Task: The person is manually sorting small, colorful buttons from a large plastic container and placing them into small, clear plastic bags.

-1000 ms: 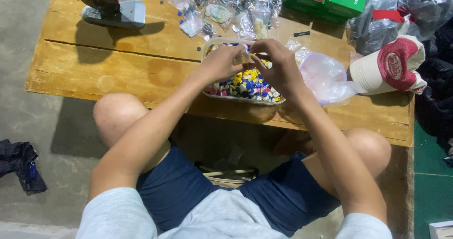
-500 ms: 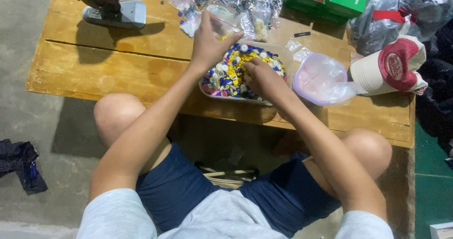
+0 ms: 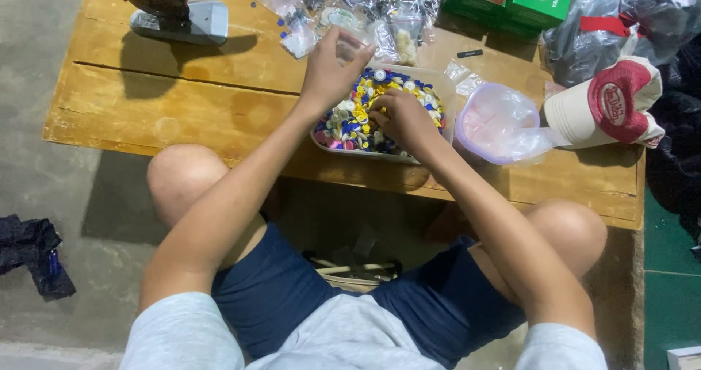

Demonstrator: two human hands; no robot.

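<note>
The left hand point(image 3: 330, 70) has lifted away from the right and now hangs over the far rim of the tray point(image 3: 445, 85), fingers pinched around a small clear bag point(image 3: 350, 45). The right hand point(image 3: 400, 118) has dropped into the buttons point(image 3: 358, 118) heaped in that tray, fingers curled down among them; whether it grips any I cannot tell. Beyond the left hand lies a pile of filled bags point(image 3: 380, 12). Right of the right hand sit a clear bowl point(image 3: 496, 121) and a cap point(image 3: 606, 103) on the table point(image 3: 182, 100); nothing blocks either hand.
</note>
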